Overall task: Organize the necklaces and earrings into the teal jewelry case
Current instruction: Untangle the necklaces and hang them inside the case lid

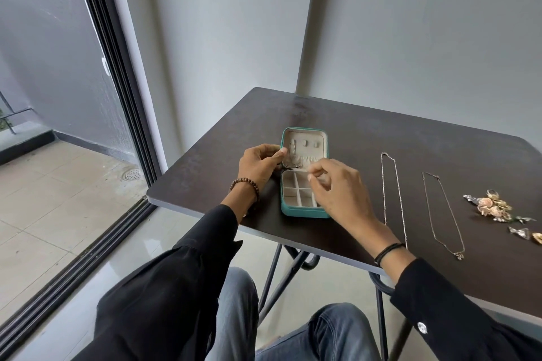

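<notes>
**Item 1: teal jewelry case**. Lies open on dark worktop, near its left-front corner. Lid is laid back flat on the far side, cream lining up. Base is on the near side, w/ small divided compartments; the visible ones look bare.

**Item 2: silver chain**. Inside lid, hangs from leftmost hook down to the pocket at lid's lower edge. Two other hooks to its right are bare.

**Item 3: beaded necklace**. On worktop, right of case, laid out long, front to back.

**Item 4: thin pendant necklace**. Just right of item 3, apart from it, pendant at near end.

**Item 5: earrings**. Loose cluster, gold, shell-pink and silver, further right; a few more pcs nearer worktop's right edge.

**Left hand**: at lid's left side, fingers curled vs. outer wall, thumb tip on the rim just beside the chain, so it grips the lid edge. Brown bead bracelet on wrist.

**Right hand**: over base's right half, fingers curled, thumb and forefinger tips drawn together. Cannot tell if anything is pinched. Black cord band on wrist.
</notes>
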Available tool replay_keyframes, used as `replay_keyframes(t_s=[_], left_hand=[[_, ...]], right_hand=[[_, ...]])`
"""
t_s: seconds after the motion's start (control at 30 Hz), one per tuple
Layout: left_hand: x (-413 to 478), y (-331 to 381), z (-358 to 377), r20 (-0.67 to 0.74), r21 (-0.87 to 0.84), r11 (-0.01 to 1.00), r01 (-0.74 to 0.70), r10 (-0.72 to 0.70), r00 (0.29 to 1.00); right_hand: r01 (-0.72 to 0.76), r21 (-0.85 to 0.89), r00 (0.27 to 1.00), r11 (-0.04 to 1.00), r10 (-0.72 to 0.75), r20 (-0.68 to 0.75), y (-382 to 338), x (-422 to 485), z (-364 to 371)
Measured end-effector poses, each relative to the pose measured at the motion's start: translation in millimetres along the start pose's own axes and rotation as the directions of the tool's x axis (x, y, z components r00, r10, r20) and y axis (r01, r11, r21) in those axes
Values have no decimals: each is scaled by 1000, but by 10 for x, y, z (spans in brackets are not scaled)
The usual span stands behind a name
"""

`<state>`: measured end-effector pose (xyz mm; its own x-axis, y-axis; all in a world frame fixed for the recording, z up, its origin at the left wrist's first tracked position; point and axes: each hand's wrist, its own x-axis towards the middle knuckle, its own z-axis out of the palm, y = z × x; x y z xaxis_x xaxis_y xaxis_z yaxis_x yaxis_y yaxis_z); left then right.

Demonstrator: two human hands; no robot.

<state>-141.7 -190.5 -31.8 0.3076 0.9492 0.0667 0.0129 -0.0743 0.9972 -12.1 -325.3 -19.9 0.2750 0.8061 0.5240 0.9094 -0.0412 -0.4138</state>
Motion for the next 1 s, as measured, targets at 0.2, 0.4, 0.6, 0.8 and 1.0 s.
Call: replay_keyframes(t_s=[0.2,0.4,0.6,0.8,1.0], left_hand=[[-84,140,53,-70,279,958,-68,91,993],[-166,410,237,-18,607,777,-168,225,974],[-174,662,623,165,684,678,-269,215,963],[-72,809,1172,306,715,614,-336,157,939],[80,727,1776,393,750,555,-360,63,917]], right_hand=[[-10,65,1000,998,8,27,-38,14,-49],[-62,74,994,995,55,96,0,92,-150],[-147,81,985,986,138,108,184,202,-377],[-292,-49,949,955,296,106,710,455,-665],[-459,-199,865,866,487,124,1450,710,-723]])
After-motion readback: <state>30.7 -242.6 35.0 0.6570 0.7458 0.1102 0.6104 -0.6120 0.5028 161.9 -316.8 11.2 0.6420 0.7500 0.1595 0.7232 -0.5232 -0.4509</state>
